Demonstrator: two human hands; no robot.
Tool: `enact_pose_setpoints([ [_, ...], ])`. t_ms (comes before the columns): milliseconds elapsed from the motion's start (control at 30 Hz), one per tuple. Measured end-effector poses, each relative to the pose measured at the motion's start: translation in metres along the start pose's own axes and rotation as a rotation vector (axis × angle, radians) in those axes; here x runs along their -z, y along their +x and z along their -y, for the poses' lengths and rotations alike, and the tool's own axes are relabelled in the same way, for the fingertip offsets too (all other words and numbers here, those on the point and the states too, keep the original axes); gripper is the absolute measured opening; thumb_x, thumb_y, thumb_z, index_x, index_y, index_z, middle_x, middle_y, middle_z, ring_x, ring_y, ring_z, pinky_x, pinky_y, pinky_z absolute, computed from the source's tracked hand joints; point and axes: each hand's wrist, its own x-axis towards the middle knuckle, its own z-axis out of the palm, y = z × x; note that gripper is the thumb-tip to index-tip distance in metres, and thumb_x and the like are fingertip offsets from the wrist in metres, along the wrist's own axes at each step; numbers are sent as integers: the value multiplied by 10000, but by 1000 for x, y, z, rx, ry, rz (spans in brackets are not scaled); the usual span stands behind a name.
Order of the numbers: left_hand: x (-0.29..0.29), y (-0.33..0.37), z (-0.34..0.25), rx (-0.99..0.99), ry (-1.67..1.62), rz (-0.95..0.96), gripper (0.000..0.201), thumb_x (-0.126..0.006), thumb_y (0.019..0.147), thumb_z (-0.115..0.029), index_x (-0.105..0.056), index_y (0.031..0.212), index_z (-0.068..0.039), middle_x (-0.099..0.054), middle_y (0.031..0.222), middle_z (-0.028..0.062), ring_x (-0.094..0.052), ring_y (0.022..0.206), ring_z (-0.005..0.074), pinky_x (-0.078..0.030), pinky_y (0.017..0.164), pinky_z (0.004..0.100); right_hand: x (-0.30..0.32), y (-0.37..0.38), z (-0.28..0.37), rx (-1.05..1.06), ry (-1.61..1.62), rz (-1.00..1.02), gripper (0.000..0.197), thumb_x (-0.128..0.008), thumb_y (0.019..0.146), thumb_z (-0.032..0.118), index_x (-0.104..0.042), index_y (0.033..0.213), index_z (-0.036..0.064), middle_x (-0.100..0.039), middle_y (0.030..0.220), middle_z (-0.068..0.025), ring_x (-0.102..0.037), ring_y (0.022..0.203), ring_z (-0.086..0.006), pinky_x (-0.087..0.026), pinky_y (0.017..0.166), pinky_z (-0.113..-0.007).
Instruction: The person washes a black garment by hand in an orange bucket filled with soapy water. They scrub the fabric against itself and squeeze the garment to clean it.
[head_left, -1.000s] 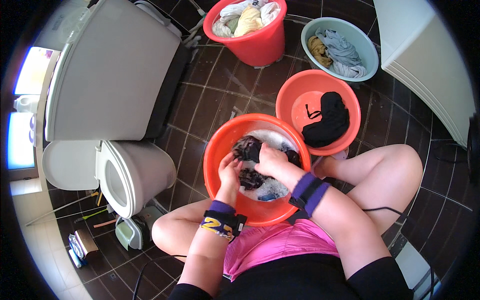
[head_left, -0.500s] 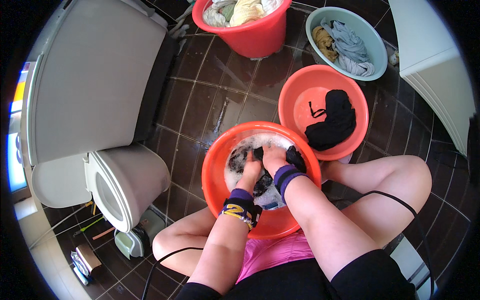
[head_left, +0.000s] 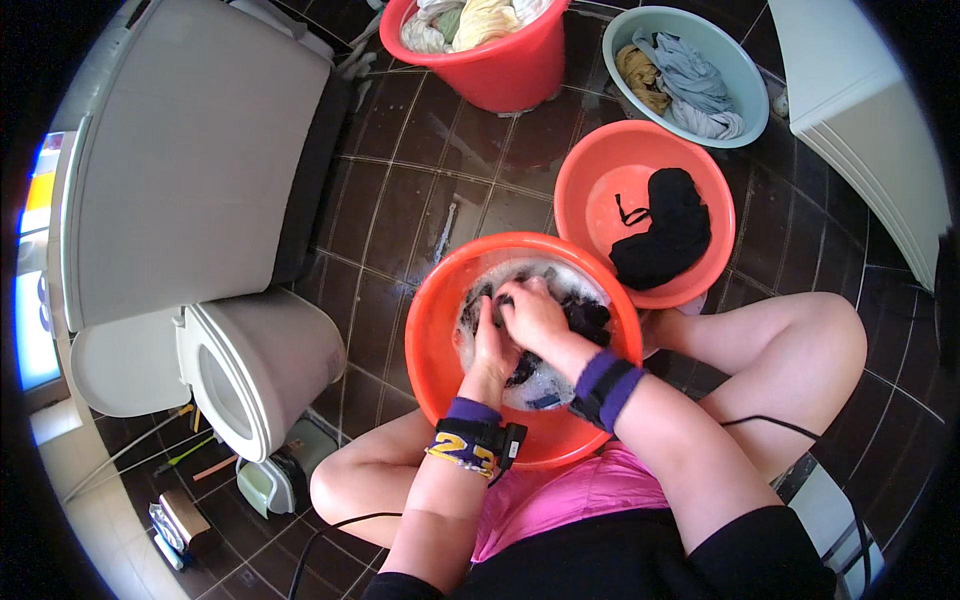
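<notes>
- Left hand [head_left: 492, 342] and right hand [head_left: 533, 315] meet, fingers bent inward; a bit of dark cloth [head_left: 588, 318] shows between them, though how firmly either grips it I cannot tell.
- The cloth lies bunched among white suds [head_left: 545, 385] inside an orange basin [head_left: 428, 365], between the person's bent legs.
- Just beyond, a salmon basin [head_left: 588, 205] holds a black garment [head_left: 668, 235].
- Behind that, a pale blue basin [head_left: 748, 95] holds grey-blue and mustard clothes.
- A red bucket [head_left: 505, 82] of light-coloured clothes stands farther off, left of the blue basin.
</notes>
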Motion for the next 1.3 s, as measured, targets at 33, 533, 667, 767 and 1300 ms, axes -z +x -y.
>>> enact_pose_setpoints([
  [33,-3,-6,-4,39,-30,47,597,-468,905,-568,-480,1280,-103,-567,1184,171,-564,1068,318,-457,936,438,0,-17,5,81,38,-69,219,-609,812,269,-631,1020,204,-540,1050,-153,-611,901,-370,-510,789,-469],
  [533,-66,-90,23,-396,105,-235,328,-479,958,-386,-597,962,-80,-635,889,91,-608,890,221,-517,787,383,25,-78,4,236,95,-357,256,-604,828,346,-651,783,98,-646,841,-99,-646,721,-305,-524,624,-417],
  [667,-26,-81,15,-77,-69,173,347,-487,956,-359,-598,1060,-47,-646,937,125,-614,881,253,-518,766,400,26,-117,24,426,159,-325,241,-607,818,345,-642,766,113,-628,788,-102,-639,687,-318,-522,600,-438],
  [767,-43,-90,20,-325,90,-172,386,-433,970,-360,-587,1096,-30,-652,1001,130,-626,915,255,-509,819,394,34,-101,17,264,146,-304,252,-582,843,335,-638,783,96,-632,807,-115,-636,716,-340,-519,624,-449],
  [1300,-41,-113,18,-236,76,23,417,-452,967,-363,-528,1230,-48,-598,1187,114,-575,1075,249,-440,964,392,69,-101,0,199,25,329,553,-649,696,439,-614,1042,9,-658,982,-227,-650,904,-357,-517,792,-442],
])
